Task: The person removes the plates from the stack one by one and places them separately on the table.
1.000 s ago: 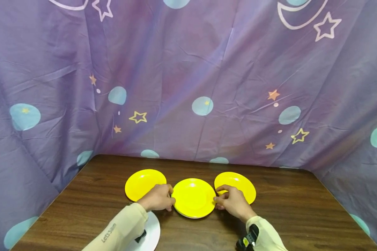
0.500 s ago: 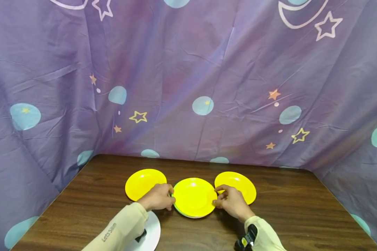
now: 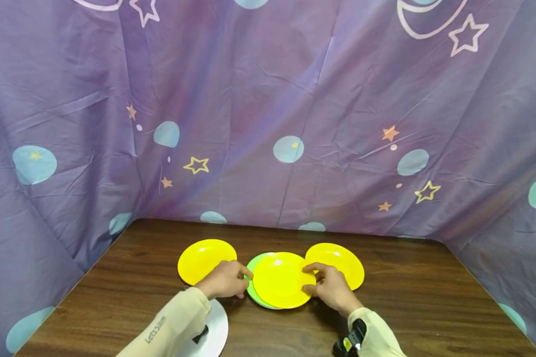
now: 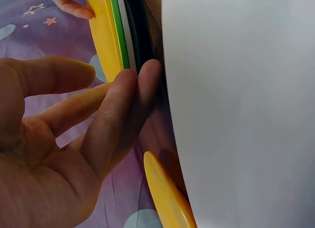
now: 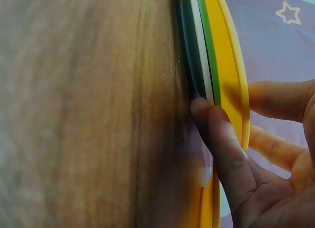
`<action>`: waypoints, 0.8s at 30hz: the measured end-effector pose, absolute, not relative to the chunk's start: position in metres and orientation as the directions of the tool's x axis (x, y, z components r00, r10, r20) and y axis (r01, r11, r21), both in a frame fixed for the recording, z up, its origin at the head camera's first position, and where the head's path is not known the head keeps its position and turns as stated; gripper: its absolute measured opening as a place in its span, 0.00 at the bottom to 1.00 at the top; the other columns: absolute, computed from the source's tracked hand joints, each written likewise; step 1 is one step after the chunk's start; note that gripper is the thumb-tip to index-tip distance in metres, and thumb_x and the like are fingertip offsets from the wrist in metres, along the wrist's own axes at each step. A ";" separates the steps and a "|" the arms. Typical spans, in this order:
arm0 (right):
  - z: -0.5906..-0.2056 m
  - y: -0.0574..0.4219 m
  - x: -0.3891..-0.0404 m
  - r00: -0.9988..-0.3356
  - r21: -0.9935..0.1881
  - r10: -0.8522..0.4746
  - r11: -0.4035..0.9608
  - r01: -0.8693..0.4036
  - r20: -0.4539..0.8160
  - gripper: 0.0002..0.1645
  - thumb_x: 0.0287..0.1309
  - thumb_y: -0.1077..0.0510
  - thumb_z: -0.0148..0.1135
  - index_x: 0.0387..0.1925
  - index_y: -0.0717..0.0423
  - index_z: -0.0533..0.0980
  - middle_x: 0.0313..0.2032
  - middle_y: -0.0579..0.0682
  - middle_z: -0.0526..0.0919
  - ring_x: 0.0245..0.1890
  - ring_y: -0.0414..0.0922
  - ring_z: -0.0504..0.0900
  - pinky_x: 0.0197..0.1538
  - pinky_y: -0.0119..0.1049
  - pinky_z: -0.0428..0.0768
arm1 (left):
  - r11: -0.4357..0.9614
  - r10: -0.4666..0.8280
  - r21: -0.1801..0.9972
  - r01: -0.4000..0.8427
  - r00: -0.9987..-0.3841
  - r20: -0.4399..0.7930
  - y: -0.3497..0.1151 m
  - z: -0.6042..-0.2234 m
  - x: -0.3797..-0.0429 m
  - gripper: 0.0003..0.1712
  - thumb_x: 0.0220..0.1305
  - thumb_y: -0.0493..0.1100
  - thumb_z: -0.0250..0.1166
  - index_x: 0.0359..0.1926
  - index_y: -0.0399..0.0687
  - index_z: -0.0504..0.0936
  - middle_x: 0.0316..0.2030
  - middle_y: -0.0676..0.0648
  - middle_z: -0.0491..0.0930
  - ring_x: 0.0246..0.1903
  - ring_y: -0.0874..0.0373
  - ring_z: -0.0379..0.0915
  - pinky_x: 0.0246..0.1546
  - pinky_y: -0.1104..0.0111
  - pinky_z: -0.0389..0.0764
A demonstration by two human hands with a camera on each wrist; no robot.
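A yellow plate [image 3: 283,282] lies on a light green plate [image 3: 254,292], shifted to the right so that a green crescent shows. In the left wrist view a white rim [image 4: 127,33] shows under the green one, above a dark band whose nature I cannot tell. My right hand [image 3: 332,287] holds the yellow plate's right rim between thumb and fingers. In the right wrist view some fingertips [image 5: 221,117] also touch the green and white edges. My left hand [image 3: 225,280] is at the stack's left side, its fairly straight fingers touching the edges.
One more yellow plate [image 3: 201,260] lies behind my left hand, and another yellow plate [image 3: 344,263] behind my right. A white plate [image 3: 216,327] is partly hidden under my left forearm. The wooden table [image 3: 420,292] ends at a purple patterned curtain [image 3: 250,99].
The top yellow plate has slid to the right over the stack, uncovering the green plate on the left. My right hand keeps to its rim; my left hand has barely moved.
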State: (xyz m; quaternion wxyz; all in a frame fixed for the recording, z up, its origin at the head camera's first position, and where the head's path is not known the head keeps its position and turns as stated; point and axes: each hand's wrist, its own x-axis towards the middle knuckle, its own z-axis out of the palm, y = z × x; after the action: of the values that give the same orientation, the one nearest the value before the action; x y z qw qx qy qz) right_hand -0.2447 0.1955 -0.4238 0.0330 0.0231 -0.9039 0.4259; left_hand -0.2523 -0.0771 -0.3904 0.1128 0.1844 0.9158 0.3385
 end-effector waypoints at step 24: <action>-0.418 0.206 -0.242 -0.997 -0.840 -0.001 0.539 -0.063 0.074 0.27 0.41 0.72 0.73 0.49 0.62 0.82 0.24 0.50 0.75 0.20 0.42 0.76 0.25 0.32 0.80 | 0.706 0.389 0.671 0.226 -0.916 -0.101 -0.076 -0.391 -0.253 0.20 0.57 0.33 0.62 0.51 0.31 0.84 0.38 0.41 0.88 0.25 0.57 0.84 0.25 0.72 0.77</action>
State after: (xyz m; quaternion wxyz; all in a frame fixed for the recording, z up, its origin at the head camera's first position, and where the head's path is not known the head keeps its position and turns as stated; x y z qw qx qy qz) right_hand -0.2415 0.2059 -0.4182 0.0320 0.0181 -0.8766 0.4798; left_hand -0.2527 -0.0758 -0.3910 0.1182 0.1680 0.9160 0.3445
